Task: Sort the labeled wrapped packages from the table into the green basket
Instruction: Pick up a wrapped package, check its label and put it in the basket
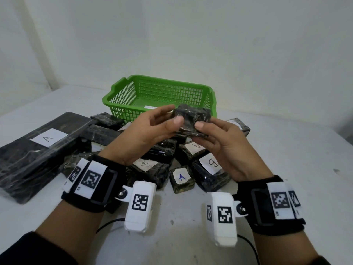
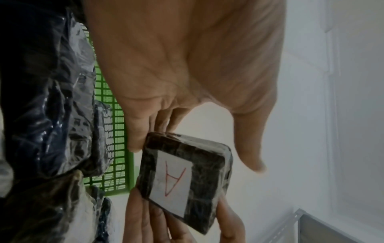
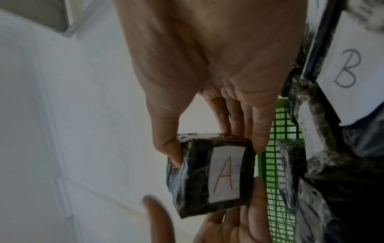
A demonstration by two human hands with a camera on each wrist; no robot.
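Observation:
Above the pile, in front of the green basket (image 1: 122, 104), I hold a small black wrapped package (image 1: 193, 119). Its white label with a red A (image 3: 225, 174) faces the wrist cameras (image 2: 172, 179). My right hand (image 1: 202, 129) pinches it, with the thumb (image 3: 170, 148) on one edge and the fingers (image 3: 239, 125) on the adjoining one. My left hand (image 1: 172, 114) touches the opposite side with nearly straight fingers (image 2: 160, 121). The left thumb (image 2: 251, 152) stands a little clear of the wrap. One white label (image 1: 150, 107) shows inside the basket.
Several black wrapped packages lie heaped under my hands, among them a blue A (image 1: 181, 176), a B (image 1: 212, 163) and another A (image 1: 144, 163). A large flat package marked A (image 1: 47, 139) lies at the left. A black cable (image 1: 107, 224) runs along the near table.

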